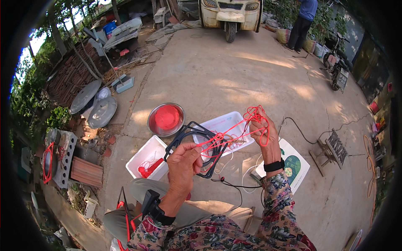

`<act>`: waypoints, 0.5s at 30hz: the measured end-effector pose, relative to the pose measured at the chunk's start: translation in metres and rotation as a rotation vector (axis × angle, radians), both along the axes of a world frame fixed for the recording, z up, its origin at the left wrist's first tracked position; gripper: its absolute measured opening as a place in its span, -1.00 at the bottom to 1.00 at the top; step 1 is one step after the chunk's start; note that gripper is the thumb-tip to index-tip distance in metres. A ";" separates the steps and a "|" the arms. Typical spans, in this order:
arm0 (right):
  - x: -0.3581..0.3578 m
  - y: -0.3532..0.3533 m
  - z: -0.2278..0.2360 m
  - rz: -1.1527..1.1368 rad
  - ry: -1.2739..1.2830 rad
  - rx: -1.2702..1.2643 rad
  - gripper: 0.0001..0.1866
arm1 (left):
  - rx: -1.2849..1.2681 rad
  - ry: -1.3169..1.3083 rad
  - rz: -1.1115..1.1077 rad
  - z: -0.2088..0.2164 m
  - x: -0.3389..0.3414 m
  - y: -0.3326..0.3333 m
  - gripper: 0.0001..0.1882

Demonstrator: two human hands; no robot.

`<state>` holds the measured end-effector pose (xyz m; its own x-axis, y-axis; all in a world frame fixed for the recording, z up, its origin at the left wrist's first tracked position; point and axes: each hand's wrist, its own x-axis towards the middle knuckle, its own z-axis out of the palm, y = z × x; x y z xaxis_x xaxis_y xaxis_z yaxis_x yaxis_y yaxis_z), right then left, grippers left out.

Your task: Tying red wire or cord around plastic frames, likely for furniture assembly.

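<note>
Red cord (234, 126) stretches in loose strands between my two hands. My left hand (184, 162) pinches one end of it between thumb and fingers. A tangled bunch of the same cord is gripped by my right hand (268, 129), raised higher and farther right. Behind the strands is a black framed item with looped bars or cable (194, 129); its exact kind is unclear. A white tray (240, 119) with tangled cord stands beyond it. Near my left hand, a white box (144, 151) holds red string and a red piece.
A metal bowl (152, 130) with a red mass (167, 117) stands beyond the boxes. To the right lie a white printed board or bag (303, 165) and a small metal stand (335, 148). A three-wheeled vehicle (230, 16), a person (303, 23) and a motorbike (335, 67) are farther off.
</note>
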<state>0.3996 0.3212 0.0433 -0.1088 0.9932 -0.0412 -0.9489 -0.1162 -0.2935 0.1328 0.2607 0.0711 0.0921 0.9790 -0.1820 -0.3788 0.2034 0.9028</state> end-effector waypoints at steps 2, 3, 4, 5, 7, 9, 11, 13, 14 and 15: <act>-0.001 0.000 0.002 -0.032 -0.010 -0.049 -0.69 | 0.016 -0.006 0.010 0.000 0.002 0.001 -0.90; -0.002 0.000 0.002 -0.063 -0.019 -0.097 -0.69 | 0.003 -0.044 0.072 0.001 0.004 0.003 -0.88; 0.000 0.000 0.001 -0.064 -0.019 -0.097 -0.69 | -0.009 -0.082 0.133 0.002 0.006 0.003 -0.87; 0.001 0.000 -0.001 -0.042 -0.028 -0.080 -0.69 | -0.009 -0.082 0.133 0.002 0.006 0.004 -0.87; 0.004 0.000 -0.005 -0.019 -0.035 -0.064 -0.68 | -0.071 -0.104 0.146 0.001 0.004 0.006 -0.85; 0.006 0.000 -0.009 0.002 -0.013 -0.036 -0.70 | -0.059 -0.134 0.148 -0.001 0.003 0.009 -0.86; 0.006 0.001 -0.014 -0.003 -0.002 -0.044 -0.71 | -0.045 -0.164 0.154 -0.005 0.000 0.011 -0.86; 0.007 0.001 -0.017 -0.011 0.005 -0.053 -0.72 | -0.042 -0.356 0.001 -0.008 -0.004 0.012 -0.85; 0.007 0.001 -0.017 -0.029 -0.001 -0.071 -0.73 | -0.042 -0.356 0.001 -0.006 -0.004 0.012 -0.85; 0.008 0.001 -0.018 -0.046 -0.008 -0.088 -0.74 | -0.010 -0.400 -0.056 0.000 -0.005 0.010 -0.85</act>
